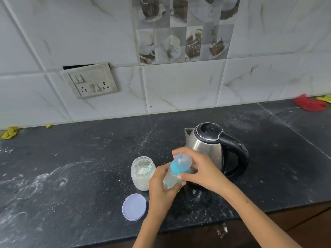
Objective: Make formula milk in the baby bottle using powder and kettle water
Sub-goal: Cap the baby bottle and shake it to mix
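Observation:
A clear baby bottle with a blue collar and a translucent dome cap is held tilted above the black counter. My left hand grips its body from below. My right hand wraps around the cap and collar at the top. Just left of the bottle stands an open jar of white powder with a pale green scoop inside. The jar's lilac lid lies flat in front of it. Behind my right hand stands a steel kettle with a black lid and handle, its lid closed.
The black counter is dusted with white powder smears. A switch and socket plate is on the tiled wall. Red and yellow scraps lie at the far right, a yellow scrap at the far left. The counter's front edge runs below my forearms.

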Demonstrator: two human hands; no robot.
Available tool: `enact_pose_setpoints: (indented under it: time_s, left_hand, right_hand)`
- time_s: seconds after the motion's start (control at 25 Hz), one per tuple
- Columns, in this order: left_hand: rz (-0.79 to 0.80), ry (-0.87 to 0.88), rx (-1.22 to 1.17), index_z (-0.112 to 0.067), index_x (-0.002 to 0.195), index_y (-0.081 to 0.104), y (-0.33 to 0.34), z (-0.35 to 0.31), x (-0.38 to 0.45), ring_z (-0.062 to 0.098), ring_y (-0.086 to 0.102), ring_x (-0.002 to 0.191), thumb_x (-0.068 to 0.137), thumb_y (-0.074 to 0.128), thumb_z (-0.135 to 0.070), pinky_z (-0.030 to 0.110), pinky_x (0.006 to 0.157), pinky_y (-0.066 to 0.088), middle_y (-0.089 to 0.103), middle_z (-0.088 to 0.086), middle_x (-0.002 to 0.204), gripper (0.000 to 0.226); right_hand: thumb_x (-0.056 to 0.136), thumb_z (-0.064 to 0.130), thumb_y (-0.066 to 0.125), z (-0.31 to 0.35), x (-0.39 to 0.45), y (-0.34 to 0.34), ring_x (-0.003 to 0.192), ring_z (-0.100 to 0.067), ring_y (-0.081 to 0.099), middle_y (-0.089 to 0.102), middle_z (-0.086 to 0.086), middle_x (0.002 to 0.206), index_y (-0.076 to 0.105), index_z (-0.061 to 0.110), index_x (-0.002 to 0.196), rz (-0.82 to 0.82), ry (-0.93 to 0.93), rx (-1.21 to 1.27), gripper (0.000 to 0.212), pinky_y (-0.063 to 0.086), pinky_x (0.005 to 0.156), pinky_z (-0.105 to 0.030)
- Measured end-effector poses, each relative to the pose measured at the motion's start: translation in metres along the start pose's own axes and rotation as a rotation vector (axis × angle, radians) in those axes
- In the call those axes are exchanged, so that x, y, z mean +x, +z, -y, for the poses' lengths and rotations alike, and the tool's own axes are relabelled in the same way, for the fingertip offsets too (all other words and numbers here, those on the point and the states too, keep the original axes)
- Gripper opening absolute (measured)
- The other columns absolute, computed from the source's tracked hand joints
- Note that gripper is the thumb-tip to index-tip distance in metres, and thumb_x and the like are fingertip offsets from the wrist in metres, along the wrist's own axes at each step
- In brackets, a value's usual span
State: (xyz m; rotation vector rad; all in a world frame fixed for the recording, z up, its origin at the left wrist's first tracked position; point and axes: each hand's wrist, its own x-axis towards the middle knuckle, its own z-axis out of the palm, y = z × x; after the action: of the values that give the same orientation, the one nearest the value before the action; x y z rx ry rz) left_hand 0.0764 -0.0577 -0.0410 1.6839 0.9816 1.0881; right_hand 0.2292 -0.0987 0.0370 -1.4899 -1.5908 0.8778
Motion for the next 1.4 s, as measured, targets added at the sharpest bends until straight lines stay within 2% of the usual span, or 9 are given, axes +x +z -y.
enact_pose_setpoints:
  time_s: [0.08,0.2,0.36,0.6,0.96,1.12,1.2,1.32,1.4]
  left_hand:
    - [0.050,-0.025,0.026,-0.032,0.113,0.058,0.003,0.002,-0.002,0.012,0.062,0.105,0.063,0.083,-0.031,0.036,0.092,0.052,0.066,-0.012,0.110,0.056]
    - [0.118,-0.082,0.018,-0.032,0.115,0.057,0.007,0.004,-0.006,0.012,0.060,0.109,0.061,0.082,-0.041,0.039,0.096,0.051,0.065,-0.013,0.112,0.060]
    - [0.228,-0.125,-0.056,-0.028,0.121,0.057,0.001,0.000,0.001,0.015,0.060,0.116,0.064,0.083,-0.039,0.042,0.102,0.047,0.066,-0.008,0.118,0.063]
    - [0.277,-0.127,-0.112,-0.022,0.116,0.058,-0.010,-0.007,0.005,0.015,0.062,0.113,0.064,0.086,-0.027,0.041,0.103,0.047,0.068,-0.004,0.115,0.059]
    - [0.145,-0.047,-0.089,-0.027,0.111,0.059,-0.008,-0.023,0.003,0.010,0.063,0.108,0.065,0.085,-0.023,0.022,0.090,0.050,0.068,-0.015,0.109,0.053]
    - [0.075,0.006,-0.056,-0.028,0.109,0.059,-0.003,-0.031,0.001,0.006,0.062,0.106,0.064,0.083,-0.027,0.017,0.088,0.049,0.068,-0.016,0.106,0.051]
    - [0.056,0.021,-0.052,-0.027,0.110,0.059,-0.002,-0.033,0.002,0.008,0.062,0.107,0.064,0.081,-0.033,0.019,0.090,0.049,0.068,-0.015,0.107,0.052]
    - [0.056,0.015,-0.086,-0.028,0.112,0.058,-0.006,-0.034,0.003,0.010,0.063,0.107,0.063,0.081,-0.035,0.021,0.090,0.050,0.069,-0.014,0.110,0.055]
    - [0.048,0.024,-0.069,-0.031,0.111,0.058,-0.005,-0.035,0.001,0.008,0.063,0.107,0.064,0.083,-0.031,0.018,0.088,0.050,0.068,-0.015,0.109,0.054]
  right_hand:
    - [0.070,0.009,0.081,0.002,0.004,-0.012,0.102,-0.010,0.064,0.067,0.012,0.107,0.064,0.034,0.108,0.062,0.001,-0.094,0.049,0.054,0.091,-0.042]
    - [0.071,0.006,0.079,0.007,0.009,-0.028,0.107,-0.008,0.062,0.067,0.013,0.108,0.065,0.029,0.106,0.235,0.024,-0.124,0.045,0.053,0.095,-0.042]
    - [0.073,0.010,0.079,0.007,0.008,-0.036,0.111,-0.010,0.061,0.064,0.011,0.116,0.052,0.028,0.111,0.216,0.029,-0.062,0.050,0.052,0.097,-0.043]
    - [0.075,-0.003,0.078,0.023,0.011,-0.056,0.113,-0.016,0.063,0.062,0.000,0.122,0.059,0.017,0.121,0.181,-0.001,0.110,0.054,0.053,0.098,-0.038]
    - [0.063,0.018,0.090,0.025,0.001,-0.038,0.104,-0.003,0.066,0.069,0.011,0.109,0.061,0.026,0.112,0.028,0.000,-0.011,0.057,0.058,0.086,-0.030]
    - [0.055,0.061,0.081,0.029,0.000,-0.010,0.085,-0.007,0.063,0.061,0.016,0.088,0.054,0.026,0.096,-0.296,0.081,-0.356,0.061,0.057,0.072,-0.027]
    - [0.056,0.070,0.074,0.025,0.000,-0.001,0.087,-0.005,0.060,0.055,0.019,0.092,0.048,0.030,0.105,-0.329,0.157,-0.454,0.068,0.054,0.075,-0.025]
    - [0.068,0.027,0.086,0.017,-0.005,-0.012,0.119,-0.006,0.056,0.053,0.015,0.132,0.038,0.031,0.135,-0.042,0.142,0.173,0.083,0.048,0.100,-0.028]
    - [0.070,0.014,0.086,0.014,-0.009,-0.015,0.116,-0.009,0.061,0.063,0.009,0.126,0.048,0.029,0.131,-0.033,0.065,0.293,0.074,0.052,0.097,-0.029]
